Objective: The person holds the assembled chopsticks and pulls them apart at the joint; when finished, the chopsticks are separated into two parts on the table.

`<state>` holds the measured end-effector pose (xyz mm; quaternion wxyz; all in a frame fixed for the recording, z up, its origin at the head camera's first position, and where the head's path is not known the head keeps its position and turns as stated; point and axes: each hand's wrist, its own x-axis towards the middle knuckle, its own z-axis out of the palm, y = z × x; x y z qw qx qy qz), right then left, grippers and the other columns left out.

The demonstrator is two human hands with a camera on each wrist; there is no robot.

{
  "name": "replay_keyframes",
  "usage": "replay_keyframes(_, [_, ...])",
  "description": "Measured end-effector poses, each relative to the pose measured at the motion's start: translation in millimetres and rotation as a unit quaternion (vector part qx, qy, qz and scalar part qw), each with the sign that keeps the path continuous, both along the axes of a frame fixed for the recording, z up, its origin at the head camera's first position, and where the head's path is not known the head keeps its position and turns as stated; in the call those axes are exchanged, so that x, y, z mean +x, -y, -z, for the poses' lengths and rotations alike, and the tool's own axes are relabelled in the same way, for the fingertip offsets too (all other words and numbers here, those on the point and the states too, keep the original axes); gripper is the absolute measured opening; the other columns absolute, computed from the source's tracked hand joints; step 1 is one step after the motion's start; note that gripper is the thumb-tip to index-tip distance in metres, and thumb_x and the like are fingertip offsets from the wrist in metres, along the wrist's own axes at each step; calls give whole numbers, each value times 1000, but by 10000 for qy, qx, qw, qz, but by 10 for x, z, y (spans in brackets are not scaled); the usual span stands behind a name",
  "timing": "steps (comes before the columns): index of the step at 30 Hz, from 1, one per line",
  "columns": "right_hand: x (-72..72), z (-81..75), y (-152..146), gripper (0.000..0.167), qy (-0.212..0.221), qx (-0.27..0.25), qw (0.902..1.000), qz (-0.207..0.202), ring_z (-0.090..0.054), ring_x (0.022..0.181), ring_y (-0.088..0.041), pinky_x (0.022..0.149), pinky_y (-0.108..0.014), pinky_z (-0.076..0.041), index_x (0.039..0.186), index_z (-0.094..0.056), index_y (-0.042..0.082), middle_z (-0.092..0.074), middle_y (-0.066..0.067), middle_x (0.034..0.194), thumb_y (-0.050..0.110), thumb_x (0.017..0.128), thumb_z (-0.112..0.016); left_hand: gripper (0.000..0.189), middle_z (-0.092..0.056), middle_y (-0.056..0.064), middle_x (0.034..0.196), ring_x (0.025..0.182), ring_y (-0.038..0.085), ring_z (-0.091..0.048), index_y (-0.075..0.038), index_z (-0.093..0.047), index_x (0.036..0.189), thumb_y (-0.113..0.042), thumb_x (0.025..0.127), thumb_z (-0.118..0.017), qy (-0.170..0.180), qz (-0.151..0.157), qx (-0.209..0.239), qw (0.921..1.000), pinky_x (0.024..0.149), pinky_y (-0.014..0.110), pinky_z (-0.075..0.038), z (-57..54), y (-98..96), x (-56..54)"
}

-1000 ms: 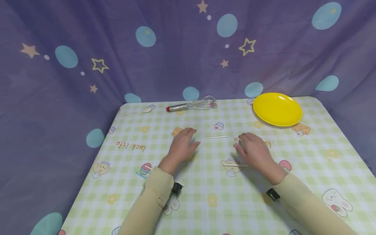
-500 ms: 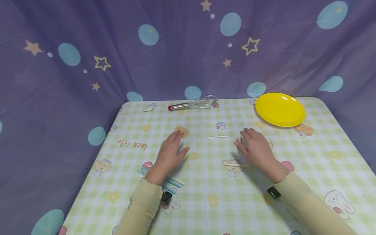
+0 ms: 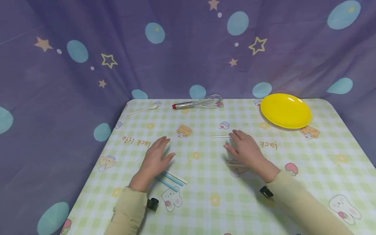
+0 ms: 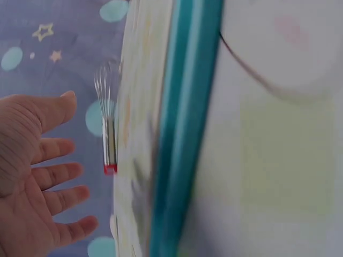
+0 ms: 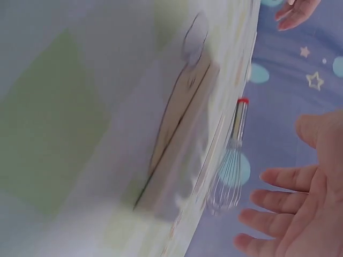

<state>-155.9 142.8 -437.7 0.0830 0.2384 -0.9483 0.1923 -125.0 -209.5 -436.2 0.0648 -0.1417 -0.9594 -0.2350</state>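
My left hand (image 3: pixel 152 160) hovers above the left half of the table, fingers spread and holding nothing. Partly under its wrist lie two thin blue sticks (image 3: pixel 174 179) and a thin white stick (image 3: pixel 178 177); their far-left ends are hidden. My right hand (image 3: pixel 246 150) is also bare, its fingers loosely extended over the table. Its fingertips overlap the right end of another white stick (image 3: pixel 219 136) in the head view, but contact cannot be told. Below that hand lies a short beige stick (image 3: pixel 236 165). The right wrist view shows this beige stick (image 5: pixel 179 144) close up.
A whisk (image 3: pixel 202 102) with a red-tipped handle lies at the table's back edge. A pale spoon (image 3: pixel 144 109) lies at back left, and a yellow plate (image 3: pixel 286 111) at back right. Behind the checked tablecloth (image 3: pixel 205 209) hangs a purple curtain (image 3: pixel 182 58).
My left hand has moved left and nearer to me, away from the middle, showing more of the blue sticks. The right hand has shifted slightly left, towards the white stick.
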Motion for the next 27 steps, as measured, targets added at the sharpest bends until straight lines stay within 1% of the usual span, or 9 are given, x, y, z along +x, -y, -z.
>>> replay_keyframes(2, [11, 3, 93, 54, 64, -26, 9998, -178, -48, 125, -43, 101, -55, -38, 130, -55, -7, -51, -28, 135, 33, 95, -63, 57, -43, 22, 145, 133, 38, -40, -1, -49, 139, -25, 91, -70, 50, -16, 55, 10000, 105, 55, -33, 15, 94, 29])
replay_keyframes(7, [61, 26, 352, 52, 337, -39, 9968, -729, -51, 123, -40, 100, -53, -41, 134, -54, -2, -50, -25, 138, 35, 97, -59, 51, -46, 20, 142, 124, 37, -48, -4, -54, 136, -20, 91, -70, 339, -23, 241, 9991, 88, 47, -49, 59, 321, 98])
replay_keyframes(9, [90, 43, 458, 52, 428, -52, 9946, -942, -52, 122, -39, 99, -52, -42, 134, -55, 0, -50, -24, 138, 36, 98, -59, 45, -47, 20, 141, 124, 38, -48, -5, -58, 132, -18, 91, -70, 481, 6, 375, 9981, 86, 47, -51, 72, 400, 119])
replay_keyframes(11, [126, 55, 567, 51, 570, -101, 9919, -1133, -53, 122, -38, 98, -52, -43, 135, -55, 1, -51, -23, 138, 36, 98, -59, 38, -49, 21, 138, 124, 39, -47, -7, -63, 127, -14, 90, -71, 590, 42, 505, 9970, 92, 49, -48, 87, 472, 133])
replay_keyframes(14, [183, 75, 726, 49, 854, -199, 9868, -1362, -53, 124, -35, 100, -49, -42, 135, -55, 4, -54, -19, 137, 35, 97, -60, 28, -55, 20, 128, 121, 40, -49, -8, -70, 115, -8, 87, -73, 548, 141, 553, 9969, 99, 54, -40, 112, 566, 145])
replay_keyframes(18, [267, 78, 920, 49, 1368, -286, 9772, -1598, -53, 124, -29, 103, -44, -41, 136, -54, 6, -57, -11, 135, 33, 96, -62, 21, -59, 15, 113, 108, 37, -54, -10, -74, 103, -4, 83, -76, 457, 247, 546, 9972, 96, 54, -38, 143, 631, 143])
replay_keyframes(20, [313, 78, 1012, 49, 1567, -232, 9730, -1682, -55, 119, -26, 100, -42, -43, 136, -55, 8, -60, -8, 131, 33, 95, -64, 18, -60, 12, 108, 103, 35, -54, -11, -75, 98, -3, 82, -77, 473, 272, 537, 9971, 93, 52, -39, 152, 638, 141])
replay_keyframes(23, [373, 88, 1142, 50, 1760, -154, 9678, -1794, -58, 106, -21, 90, -38, -47, 134, -57, 10, -65, -3, 117, 34, 91, -68, 16, -59, 10, 105, 100, 32, -52, -13, -76, 94, -5, 80, -78, 524, 274, 425, 9973, 89, 49, -39, 157, 630, 143])
replay_keyframes(27, [425, 114, 1292, 48, 1878, -28, 9631, -1928, -53, 89, -14, 77, -31, -45, 125, -60, 12, -62, 4, 97, 34, 85, -74, 13, -58, 7, 104, 97, 29, -49, -15, -75, 90, -9, 79, -80, 570, 225, 212, 9979, 83, 45, -38, 158, 610, 145])
